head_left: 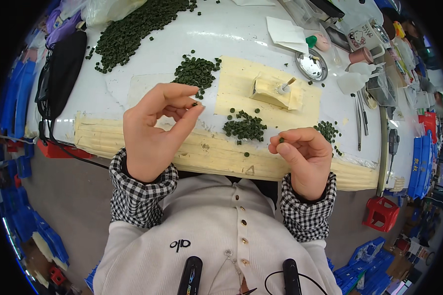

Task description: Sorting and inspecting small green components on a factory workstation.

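My left hand [155, 125] is raised over the table's near edge, thumb and forefinger pinched on a small dark green piece [195, 103]. To the right, my right hand [307, 152] pinches another small dark green round piece [281, 140] between thumb and fingertip. Between the hands lies a small pile of the same green pieces [245, 127]. A second pile [196, 73] sits beyond my left hand, and a third [327, 131] lies just past my right hand. Behind the middle pile stands a tape-covered block [271, 91] with a thin peg rising from a white base.
A large heap of green pieces [128, 37] covers the far left, beside a black pouch [66, 73]. At the far right are a round metal dish [311, 65], white squeeze bottles [354, 78] and tweezers [358, 123]. Yellow tape [206, 152] pads the near edge. A red stool [381, 214] stands on the floor.
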The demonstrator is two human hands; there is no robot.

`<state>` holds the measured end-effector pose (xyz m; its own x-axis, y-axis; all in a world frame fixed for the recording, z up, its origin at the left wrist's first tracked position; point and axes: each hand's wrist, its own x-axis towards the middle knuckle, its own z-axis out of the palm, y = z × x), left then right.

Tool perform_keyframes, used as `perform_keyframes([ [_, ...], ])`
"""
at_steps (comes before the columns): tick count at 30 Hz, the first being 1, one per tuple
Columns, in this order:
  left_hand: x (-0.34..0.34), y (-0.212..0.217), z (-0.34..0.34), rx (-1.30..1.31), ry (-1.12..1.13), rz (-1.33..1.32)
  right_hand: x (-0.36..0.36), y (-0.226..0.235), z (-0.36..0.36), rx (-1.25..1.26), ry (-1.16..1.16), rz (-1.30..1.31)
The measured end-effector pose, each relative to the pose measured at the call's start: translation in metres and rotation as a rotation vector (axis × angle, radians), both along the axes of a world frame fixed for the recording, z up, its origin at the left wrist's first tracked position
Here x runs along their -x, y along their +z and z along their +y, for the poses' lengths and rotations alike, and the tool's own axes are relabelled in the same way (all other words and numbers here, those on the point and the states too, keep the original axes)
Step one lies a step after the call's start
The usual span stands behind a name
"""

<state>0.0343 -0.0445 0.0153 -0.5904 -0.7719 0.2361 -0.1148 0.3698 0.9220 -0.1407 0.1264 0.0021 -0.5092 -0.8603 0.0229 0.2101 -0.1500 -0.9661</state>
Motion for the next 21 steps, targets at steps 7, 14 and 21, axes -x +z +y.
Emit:
perform_keyframes([
  [7, 0.027, -0.008, 0.014, -0.754, -0.429, 0.321, -0.003, 0.013, -0.010, 0.000, 0.022, 0.064],
  [14, 0.044, -0.020, 0.018, -1.018, -0.506, 0.466, 0.003, 0.011, -0.020, 0.063, -0.052, 0.390],
  [21, 0.046, -0.025, 0.021, -0.917, -0.461, 0.439, 0.008, 0.009, -0.028, 0.047, -0.097, 0.689],
])
